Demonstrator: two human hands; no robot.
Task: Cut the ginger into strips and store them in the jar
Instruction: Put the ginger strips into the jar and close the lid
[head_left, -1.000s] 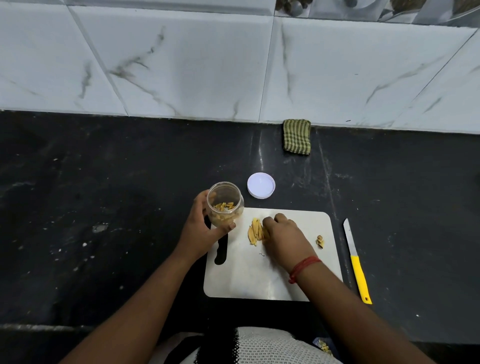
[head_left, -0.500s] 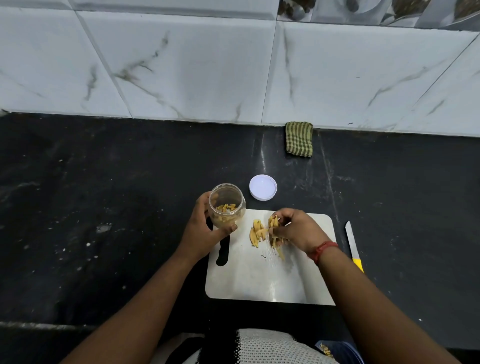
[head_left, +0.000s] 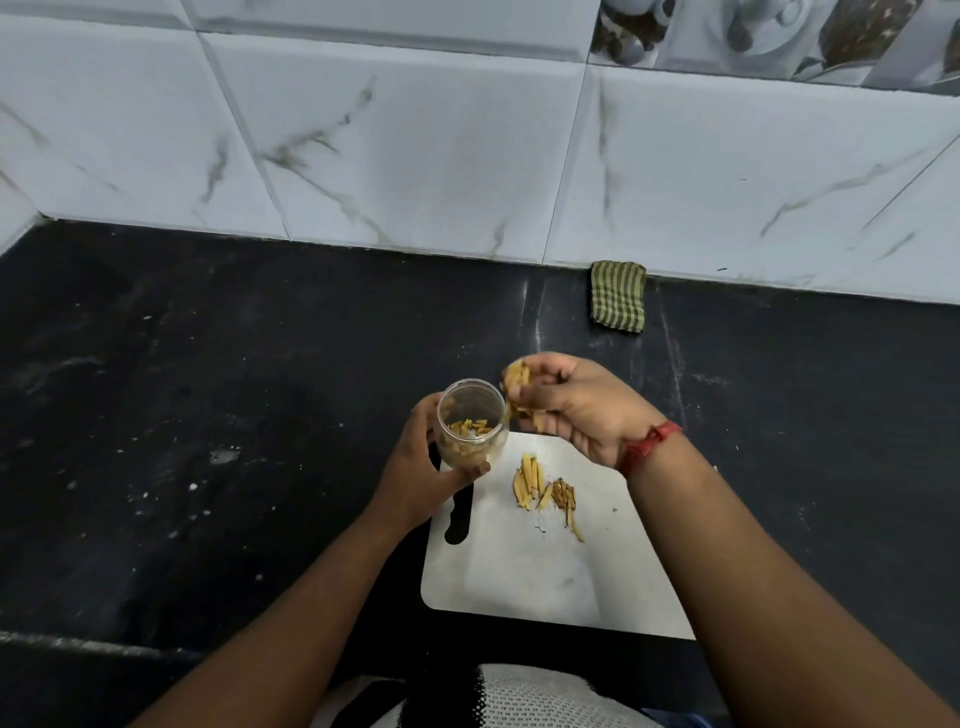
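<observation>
The left hand (head_left: 415, 478) wraps its curled fingers around a small clear jar (head_left: 471, 423), round-bodied and glossy, held upright at the far left corner of the cutting board (head_left: 561, 571); a shallow layer of pale yellow ginger strips lies in its bottom. The right hand (head_left: 576, 405) hovers just beside the jar's open mouth, palm turned up, its fingers curled on a loose bunch of ginger strips (head_left: 517, 384) whose thin, fibrous ends stick out past the fingertips toward the rim. A red thread band (head_left: 649, 447) circles that wrist. More cut strips (head_left: 545, 488) lie in a small uneven heap on the board, slim and stick-like, some fanned apart, a few crumbs scattered near them. The board is a flat white plastic slab with rounded corners and a dark oblong handle slot (head_left: 460, 519) at its left edge, partly under the left hand. It rests on a black stone worktop (head_left: 208, 389), matt and flecked with pale specks, wide and bare to the left. At the back, where the worktop meets glossy white marble-veined wall tiles (head_left: 415, 156), a folded green checked cloth (head_left: 618, 296) lies against the wall, well apart from the hands.
</observation>
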